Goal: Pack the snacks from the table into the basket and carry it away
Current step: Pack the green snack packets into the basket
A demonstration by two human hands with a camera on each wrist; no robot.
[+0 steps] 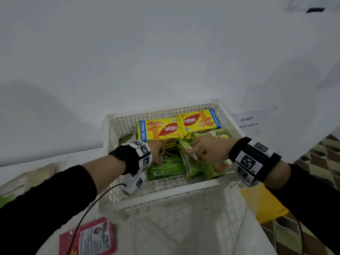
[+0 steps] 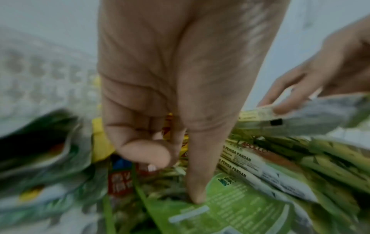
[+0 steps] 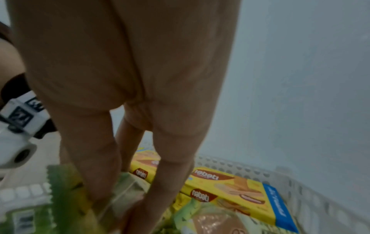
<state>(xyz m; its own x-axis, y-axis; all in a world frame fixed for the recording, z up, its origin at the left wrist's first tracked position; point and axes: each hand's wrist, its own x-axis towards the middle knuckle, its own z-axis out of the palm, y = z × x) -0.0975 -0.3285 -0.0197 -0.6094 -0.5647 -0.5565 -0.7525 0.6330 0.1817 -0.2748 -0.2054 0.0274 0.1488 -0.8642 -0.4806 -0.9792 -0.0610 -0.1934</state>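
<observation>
A white slatted basket (image 1: 165, 188) stands on the table against the wall, with both my hands inside it. Two yellow nabati wafer boxes (image 1: 161, 129) lie along its far side. My left hand (image 1: 159, 159) reaches down at the left. Its straight index finger (image 2: 195, 196) presses on a flat green packet (image 1: 169, 169), and its other fingers are curled on nothing. My right hand (image 1: 193, 151) pinches the top edge of a green-and-yellow pandan packet (image 1: 191, 166) that stands on edge among similar packets. From the right wrist, those fingers (image 3: 100, 182) reach down onto the packet beside the wafer boxes (image 3: 230, 186).
A red packet (image 1: 88, 238) lies on the table near me at the left. A pale flat pack (image 1: 27, 179) sits at the far left edge. Right of the basket are a yellow item (image 1: 263, 203) and a paper sign (image 1: 248, 122). Patterned floor shows at the right.
</observation>
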